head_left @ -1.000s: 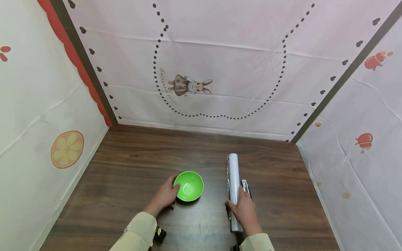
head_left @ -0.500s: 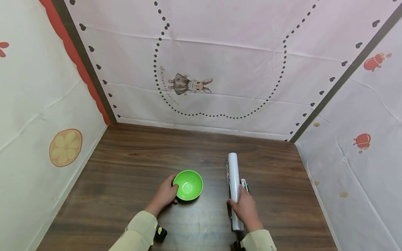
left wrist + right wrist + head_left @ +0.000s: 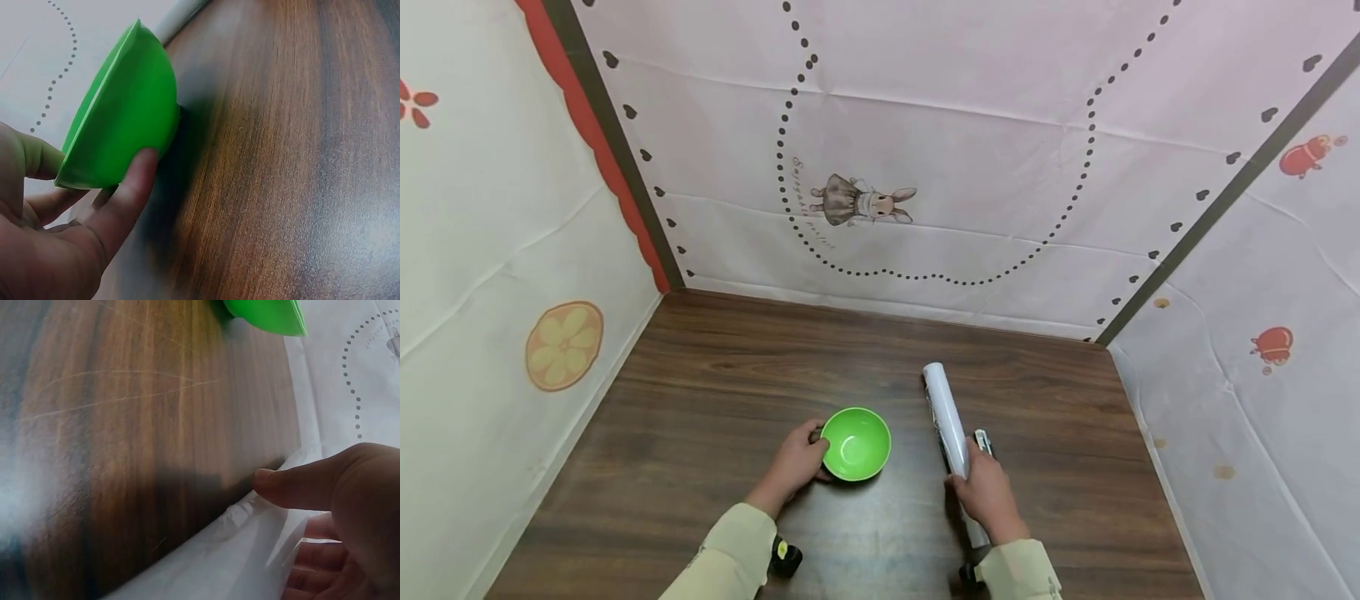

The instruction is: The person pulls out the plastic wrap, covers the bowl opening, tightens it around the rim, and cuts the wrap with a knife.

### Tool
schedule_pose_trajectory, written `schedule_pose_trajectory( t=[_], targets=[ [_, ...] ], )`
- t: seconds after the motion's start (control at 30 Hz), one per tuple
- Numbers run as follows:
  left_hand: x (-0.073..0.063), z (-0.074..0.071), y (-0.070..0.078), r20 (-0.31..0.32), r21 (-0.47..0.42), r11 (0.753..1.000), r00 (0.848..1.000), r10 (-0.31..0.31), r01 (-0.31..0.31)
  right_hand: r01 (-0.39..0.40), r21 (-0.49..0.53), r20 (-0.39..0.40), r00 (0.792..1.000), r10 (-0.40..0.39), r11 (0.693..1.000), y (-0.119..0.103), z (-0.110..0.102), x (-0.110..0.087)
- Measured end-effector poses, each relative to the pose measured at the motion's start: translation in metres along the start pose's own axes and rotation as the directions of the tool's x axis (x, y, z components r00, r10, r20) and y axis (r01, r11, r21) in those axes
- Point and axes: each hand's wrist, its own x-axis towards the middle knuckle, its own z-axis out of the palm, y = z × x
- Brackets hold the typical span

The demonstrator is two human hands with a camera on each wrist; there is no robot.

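Observation:
My left hand holds a bright green bowl by its left rim. The thumb lies over the rim and the other fingers curl beneath, as the left wrist view shows from the side of the bowl. To the right, my right hand grips a long white roll around its middle. Loose clear film runs along the roll's left side, and in the right wrist view the thumb presses on the film-covered roll. The roll slants, its far end to the left; the wrist partly hides its near end.
Just right of the roll lies a small narrow object with a pale end, mostly hidden by my right hand. Brown wood-grain table lies under everything. Printed white cloth walls rise at the back and both sides.
The roll's far end has swung to the left, so it now lies slanted instead of nearly straight. My left hand keeps its hold on the bowl; the head view has shifted slightly.

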Motion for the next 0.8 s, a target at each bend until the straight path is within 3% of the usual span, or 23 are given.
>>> schedule_pose_trajectory(
  t=[0.33,0.8],
  targets=[
    [-0.003,0.000,0.004,-0.032,-0.008,1.000,0.999,-0.002,0.002,0.056,-0.001,-0.018,0.998,-0.056,0.998,-0.005,-0.001,0.009],
    [-0.013,0.001,0.010,-0.001,0.017,1.000,1.000,0.006,-0.006,0.108,-0.027,-0.001,0.994,-0.108,0.994,-0.017,0.001,0.019]
  ],
)
